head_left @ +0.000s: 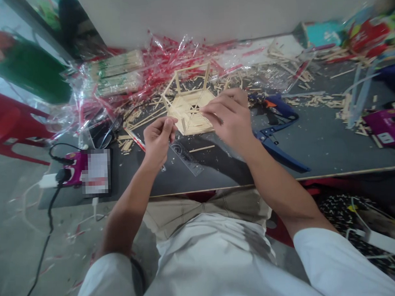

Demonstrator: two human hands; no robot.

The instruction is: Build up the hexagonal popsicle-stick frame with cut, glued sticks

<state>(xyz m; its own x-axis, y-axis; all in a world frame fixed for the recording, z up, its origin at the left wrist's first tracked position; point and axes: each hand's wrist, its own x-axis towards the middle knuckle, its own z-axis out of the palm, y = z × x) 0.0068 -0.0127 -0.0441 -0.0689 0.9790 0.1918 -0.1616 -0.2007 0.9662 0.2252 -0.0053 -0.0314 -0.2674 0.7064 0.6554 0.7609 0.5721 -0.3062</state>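
Fingers (167, 127) of the left hand (155, 138) are curled, thumb against forefinger, and the right hand's (232, 116) are bent, tips close together; whether either pair is closed on anything cannot be told. Between and just beyond both hands, a stick frame (192, 128) stands on the worktop (333, 149). Nearer the person lie a loose stick (202, 148) and clear ruler (187, 160), with blue cutters (280, 153) to the right.

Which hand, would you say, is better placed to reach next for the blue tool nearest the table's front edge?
Probably the right hand: the blue tool lies to its right, farther from the left hand.
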